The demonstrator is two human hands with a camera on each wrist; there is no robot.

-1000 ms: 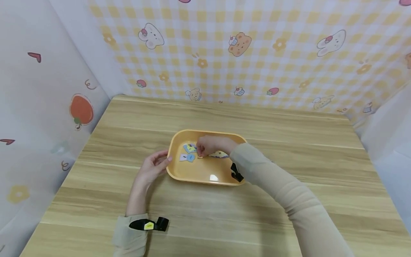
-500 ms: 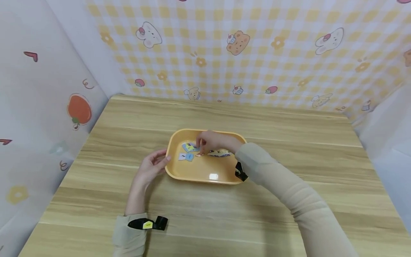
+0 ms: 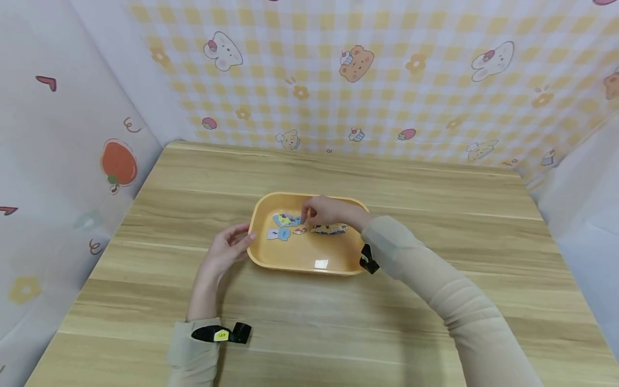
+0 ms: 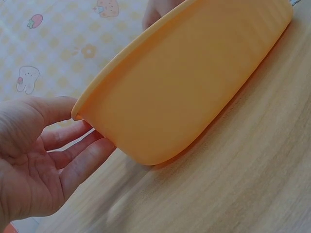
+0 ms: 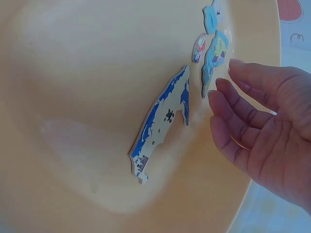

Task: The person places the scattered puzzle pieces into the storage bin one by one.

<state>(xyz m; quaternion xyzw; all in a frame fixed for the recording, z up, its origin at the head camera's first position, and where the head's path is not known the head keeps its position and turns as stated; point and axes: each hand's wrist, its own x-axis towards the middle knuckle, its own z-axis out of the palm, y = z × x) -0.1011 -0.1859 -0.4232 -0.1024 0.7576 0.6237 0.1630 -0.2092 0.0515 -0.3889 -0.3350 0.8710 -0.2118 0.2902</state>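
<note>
A yellow-orange plastic basin [image 3: 314, 258] with rounded corners stands on the table. My left hand [image 3: 227, 248] grips its left rim, thumb on top and fingers against the outer wall, as the left wrist view shows. Inside lie flat printed pieces that look like map puzzle pieces: a white and light-blue piece [image 3: 279, 234], a blue and yellow piece [image 5: 216, 53], a small reddish piece [image 5: 198, 47] and a long beige piece with a blue edge [image 5: 158, 121]. Over the basin's far side hovers my right hand [image 5: 265, 114], its fingers loosely bent and holding nothing, close to the blue and yellow piece.
The wood-grain table [image 3: 309, 333] surrounds the basin on all sides. Behind it hangs a yellow checked cloth [image 3: 319, 80] with cartoon prints; a white printed sheet [image 3: 67, 161] covers the left side. Both sleeves carry black wrist straps.
My right hand has drawn back from the small reddish piece, moving up and slightly right, so that piece now shows on the basin floor. The left hand keeps its grip on the rim.
</note>
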